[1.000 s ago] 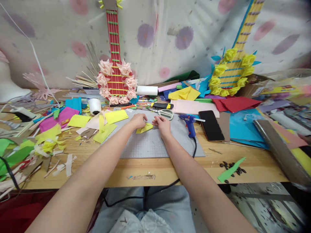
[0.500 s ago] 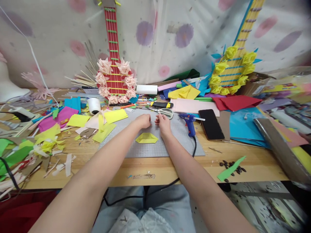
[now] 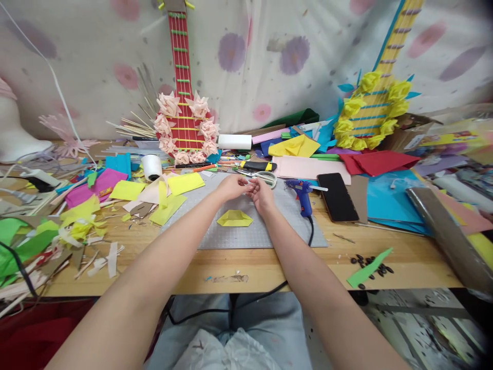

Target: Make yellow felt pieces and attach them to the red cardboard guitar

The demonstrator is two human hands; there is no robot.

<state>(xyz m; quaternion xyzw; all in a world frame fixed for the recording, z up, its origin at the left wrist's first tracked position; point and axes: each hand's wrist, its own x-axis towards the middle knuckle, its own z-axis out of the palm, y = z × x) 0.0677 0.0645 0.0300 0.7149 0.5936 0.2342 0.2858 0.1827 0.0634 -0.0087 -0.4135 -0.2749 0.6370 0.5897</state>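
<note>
The left hand [image 3: 231, 186] and right hand [image 3: 264, 194] meet fingertip to fingertip, perhaps pinching something too small to tell. The folded yellow paper [image 3: 234, 219] lies free just below them; no readable writing shows.

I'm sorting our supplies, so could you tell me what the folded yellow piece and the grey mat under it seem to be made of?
The folded yellow piece looks like thin matte paper, with sharp creases and flat layers. The grey mat looks like a rubbery or plastic cutting mat, dull-surfaced with a faint printed grid.
</note>
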